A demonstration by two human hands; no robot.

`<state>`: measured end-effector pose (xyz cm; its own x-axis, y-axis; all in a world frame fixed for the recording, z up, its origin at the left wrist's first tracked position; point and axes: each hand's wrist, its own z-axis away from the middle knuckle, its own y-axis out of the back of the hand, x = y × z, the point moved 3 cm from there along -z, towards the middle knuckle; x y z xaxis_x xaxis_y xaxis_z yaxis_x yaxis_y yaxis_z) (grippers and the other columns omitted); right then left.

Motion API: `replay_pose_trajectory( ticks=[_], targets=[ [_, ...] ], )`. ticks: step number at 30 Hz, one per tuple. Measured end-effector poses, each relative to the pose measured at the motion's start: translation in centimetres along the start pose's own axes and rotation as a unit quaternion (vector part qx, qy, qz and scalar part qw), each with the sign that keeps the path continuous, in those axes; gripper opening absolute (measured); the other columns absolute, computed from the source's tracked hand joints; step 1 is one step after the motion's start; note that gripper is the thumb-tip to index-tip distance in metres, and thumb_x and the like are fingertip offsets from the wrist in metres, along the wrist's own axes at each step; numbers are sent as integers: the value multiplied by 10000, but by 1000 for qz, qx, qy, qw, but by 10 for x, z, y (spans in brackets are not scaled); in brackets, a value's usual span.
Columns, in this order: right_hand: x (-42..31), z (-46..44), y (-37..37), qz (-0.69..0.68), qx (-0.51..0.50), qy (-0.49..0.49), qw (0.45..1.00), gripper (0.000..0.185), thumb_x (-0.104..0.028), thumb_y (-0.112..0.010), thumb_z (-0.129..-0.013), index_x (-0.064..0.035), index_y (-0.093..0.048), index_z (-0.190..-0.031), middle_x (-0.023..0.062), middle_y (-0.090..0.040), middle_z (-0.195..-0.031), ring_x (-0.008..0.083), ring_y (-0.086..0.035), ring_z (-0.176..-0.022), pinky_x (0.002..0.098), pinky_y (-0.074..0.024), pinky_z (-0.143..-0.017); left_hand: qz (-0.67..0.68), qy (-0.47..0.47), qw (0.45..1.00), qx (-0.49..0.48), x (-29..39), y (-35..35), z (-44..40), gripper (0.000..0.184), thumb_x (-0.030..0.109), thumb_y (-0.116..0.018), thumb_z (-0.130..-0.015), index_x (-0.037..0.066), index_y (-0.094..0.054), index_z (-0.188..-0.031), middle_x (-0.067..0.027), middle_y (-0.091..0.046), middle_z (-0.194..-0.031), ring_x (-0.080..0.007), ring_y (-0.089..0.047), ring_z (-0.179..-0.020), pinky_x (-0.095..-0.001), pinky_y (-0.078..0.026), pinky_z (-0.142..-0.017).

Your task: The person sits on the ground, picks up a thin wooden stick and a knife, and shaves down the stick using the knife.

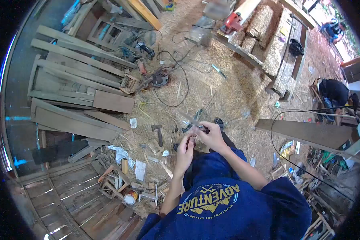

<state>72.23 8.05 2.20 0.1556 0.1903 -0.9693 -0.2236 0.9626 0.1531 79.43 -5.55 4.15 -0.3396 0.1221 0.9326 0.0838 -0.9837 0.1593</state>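
Note:
My right hand [211, 136] is closed on what looks like a knife, its dark handle in the fist. A thin greyish blade [186, 117] points up and to the left, smeared by motion. Just below and to the left, my left hand [185, 149] has its fingers pinched together close to the right fingertips. Something small and brownish seems to be between them, too blurred to name. A hatchet [159, 134] lies on the floor left of my hands, among wood shavings.
Stacked wooden boards and frames [80, 80] fill the left side. A power tool [161, 80] and looping cords lie ahead. A red machine [232, 22] stands on a timber bench. A thick plank [308, 132] juts in at right. Other people [334, 92] crouch at far right.

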Motion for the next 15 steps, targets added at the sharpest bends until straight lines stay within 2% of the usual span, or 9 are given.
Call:
replay_pose_trajectory(
  ticks=[5, 6, 9, 10, 15],
  targets=[
    [18, -15, 54, 31, 31, -34, 998, 190, -185, -705, -862, -7, -672, -923, 135, -588, -634, 144, -513, -554, 319, -408, -536, 2, 92, 995, -44, -8, -51, -17, 259, 191, -507, -1034, -16, -570, -1177, -9, -595, -940, -68, -498, -839, -229, -421, -744],
    [17, -16, 64, 14, 58, -31, 998, 188, -184, -702, -866, -6, -659, -909, 147, -576, -631, 177, -513, -537, 340, -409, -531, 16, 116, 992, -47, -13, -58, -19, 247, 192, -520, -1029, -21, -577, -1140, 1, -583, -902, -54, -484, -813, -217, -410, -711],
    [37, -28, 90, 53, 102, -90, 989, 198, -192, -709, -865, -7, -651, -908, 153, -587, -644, 223, -531, -534, 356, -421, -540, -32, 97, 992, -74, -41, -71, -31, 234, 215, -513, -1033, 25, -602, -1136, 37, -518, -831, -55, -464, -744, -215, -399, -669],
    [47, -31, 96, 51, 122, -67, 989, 204, -203, -705, -873, -11, -652, -915, 162, -592, -656, 270, -551, -546, 369, -428, -548, -29, 106, 990, -84, -44, -76, -37, 249, 220, -514, -1033, 9, -595, -1138, 23, -539, -846, -60, -474, -760, -224, -411, -685],
    [89, -45, 105, 71, 88, -136, 984, 194, -188, -693, -869, -12, -650, -940, 178, -623, -708, 325, -596, -609, 378, -452, -587, -59, 114, 984, -125, -70, -97, -82, 308, 250, -496, -1039, -25, -575, -1154, -32, -607, -892, -93, -531, -821, -267, -458, -746]
  ],
)
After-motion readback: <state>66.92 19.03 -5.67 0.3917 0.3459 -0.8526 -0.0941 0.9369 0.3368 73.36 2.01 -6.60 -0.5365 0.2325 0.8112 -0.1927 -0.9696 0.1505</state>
